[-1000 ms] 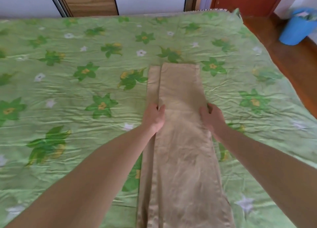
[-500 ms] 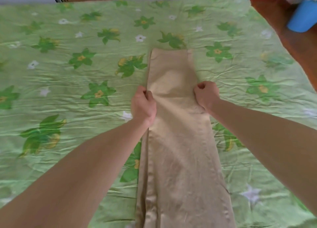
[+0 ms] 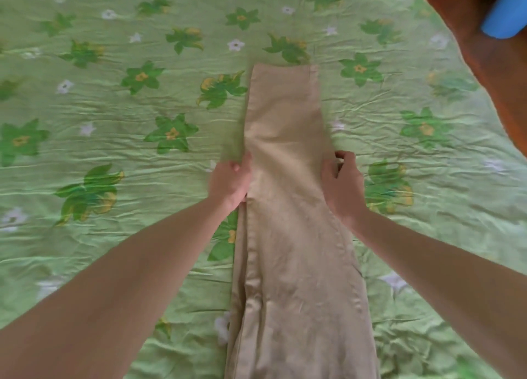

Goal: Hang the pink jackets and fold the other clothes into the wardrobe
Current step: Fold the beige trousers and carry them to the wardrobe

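Trousers: tan trousers (image 3: 288,207) lie lengthwise down the middle of the bed, legs stacked, far end squared off, the near end running out of the bottom of the view.
Left hand: the left hand (image 3: 229,183) is at the trousers' left edge about halfway along, fingers curled over the fabric edge and gripping it.
Right hand: the right hand (image 3: 342,183) is at the opposite edge, level with the left, thumb and fingers pinching the cloth.
Bedspread: green flowered bedspread (image 3: 128,121), wrinkled, under everything.
Floor: reddish-brown floor (image 3: 484,53) at the upper right, with a blue bin (image 3: 504,19) standing on it.
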